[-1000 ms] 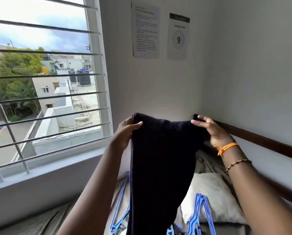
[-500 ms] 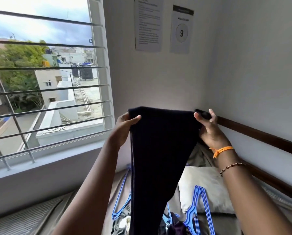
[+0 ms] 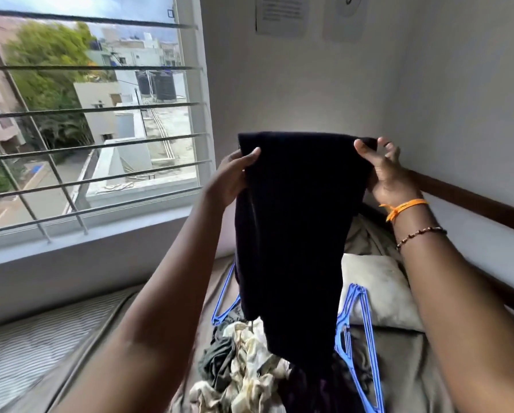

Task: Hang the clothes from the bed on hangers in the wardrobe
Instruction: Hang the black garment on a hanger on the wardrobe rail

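Dark navy garment (image 3: 297, 222) hangs lengthwise from both hands above the bed (image 3: 404, 368); the left hand (image 3: 235, 177) and right hand (image 3: 384, 171) each pinch a top corner. Blue hangers (image 3: 354, 332) lie below beside the pillow (image 3: 378, 290), nearer the right hand, so that hand probably reaches down next.

A barred window (image 3: 89, 120) is showing rooftops and trees, two paper notices (image 3: 281, 14) are hanging on the wall, and a pale pillow (image 3: 381, 290) is lying below.
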`<state>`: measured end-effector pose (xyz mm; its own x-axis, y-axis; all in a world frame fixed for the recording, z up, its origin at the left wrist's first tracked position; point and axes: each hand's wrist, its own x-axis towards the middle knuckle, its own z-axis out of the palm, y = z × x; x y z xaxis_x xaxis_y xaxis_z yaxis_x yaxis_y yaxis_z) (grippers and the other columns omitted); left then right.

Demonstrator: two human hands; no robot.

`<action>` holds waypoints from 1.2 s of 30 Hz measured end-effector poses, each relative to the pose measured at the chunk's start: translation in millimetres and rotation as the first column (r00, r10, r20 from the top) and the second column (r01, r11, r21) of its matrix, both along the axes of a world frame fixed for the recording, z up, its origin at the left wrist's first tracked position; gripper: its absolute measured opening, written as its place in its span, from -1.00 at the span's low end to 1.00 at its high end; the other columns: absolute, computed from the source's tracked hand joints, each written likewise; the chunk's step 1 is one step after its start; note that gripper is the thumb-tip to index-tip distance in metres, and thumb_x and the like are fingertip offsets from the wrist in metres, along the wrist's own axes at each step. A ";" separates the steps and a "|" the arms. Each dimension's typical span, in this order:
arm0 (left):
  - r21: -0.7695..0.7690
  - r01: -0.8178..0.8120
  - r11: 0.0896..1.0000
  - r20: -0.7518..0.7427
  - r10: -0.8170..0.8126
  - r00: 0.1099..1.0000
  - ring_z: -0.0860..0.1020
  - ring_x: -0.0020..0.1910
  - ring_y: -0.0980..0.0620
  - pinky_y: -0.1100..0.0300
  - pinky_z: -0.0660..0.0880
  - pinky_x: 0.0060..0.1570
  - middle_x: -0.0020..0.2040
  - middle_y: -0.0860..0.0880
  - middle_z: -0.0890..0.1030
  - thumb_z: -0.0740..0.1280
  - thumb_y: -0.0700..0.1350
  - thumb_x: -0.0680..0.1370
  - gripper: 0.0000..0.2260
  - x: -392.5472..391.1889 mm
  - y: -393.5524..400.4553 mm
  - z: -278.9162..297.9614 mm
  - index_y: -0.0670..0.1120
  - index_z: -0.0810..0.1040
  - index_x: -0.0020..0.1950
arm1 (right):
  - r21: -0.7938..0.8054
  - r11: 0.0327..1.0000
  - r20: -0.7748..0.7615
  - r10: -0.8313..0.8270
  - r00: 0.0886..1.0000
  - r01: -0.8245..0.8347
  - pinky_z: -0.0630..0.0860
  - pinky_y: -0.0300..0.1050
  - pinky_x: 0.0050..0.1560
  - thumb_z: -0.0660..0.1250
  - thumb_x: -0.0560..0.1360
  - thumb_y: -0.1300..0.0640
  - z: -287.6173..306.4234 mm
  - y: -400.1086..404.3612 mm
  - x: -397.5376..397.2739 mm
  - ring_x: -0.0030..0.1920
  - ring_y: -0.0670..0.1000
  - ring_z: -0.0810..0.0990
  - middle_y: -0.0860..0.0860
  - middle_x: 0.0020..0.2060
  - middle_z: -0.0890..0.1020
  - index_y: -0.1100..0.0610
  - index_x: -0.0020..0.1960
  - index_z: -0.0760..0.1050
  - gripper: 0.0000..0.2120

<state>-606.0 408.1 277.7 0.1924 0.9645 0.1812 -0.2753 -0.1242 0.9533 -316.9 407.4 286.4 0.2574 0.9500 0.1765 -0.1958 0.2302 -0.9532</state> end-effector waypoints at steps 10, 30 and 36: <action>-0.087 -0.079 0.993 -0.226 0.058 0.972 0.58 -0.27 0.13 0.30 0.48 -0.29 -0.19 0.07 0.59 0.34 -0.13 0.55 -0.94 0.6 0.7 -28.9 0.03 0.54 -0.03 | -0.052 0.997 0.054 -0.056 0.997 0.059 0.47 0.05 0.21 0.51 0.29 0.26 -45.8 8.3 -10.1 0.22 0.11 0.46 0.17 0.25 0.40 -0.09 0.04 0.30 -0.48; 0.038 -0.511 0.859 -0.384 0.484 0.786 0.42 -0.36 0.10 0.19 0.36 -0.27 -0.39 0.04 0.45 0.29 -0.10 0.56 -0.80 11.6 112.6 -52.8 -0.23 0.60 -0.08 | 0.123 0.982 0.163 -0.161 0.973 0.142 0.46 -0.34 -0.09 0.35 0.45 0.26 -54.0 93.3 -26.1 -0.23 -0.22 0.56 -0.08 -0.23 0.62 0.01 -0.16 0.59 -0.84; -0.161 -0.501 0.850 -0.371 0.418 0.829 0.47 -0.05 0.00 0.20 0.39 -0.14 0.11 -0.22 0.54 0.41 -0.26 0.46 -0.58 5.5 138.9 -55.8 -0.37 0.40 0.25 | 0.011 0.995 0.207 -0.098 0.973 0.098 0.46 -0.36 0.04 0.31 0.48 0.36 -76.6 118.4 -28.1 -0.16 -0.23 0.56 -0.11 -0.19 0.63 0.20 0.00 0.60 -0.83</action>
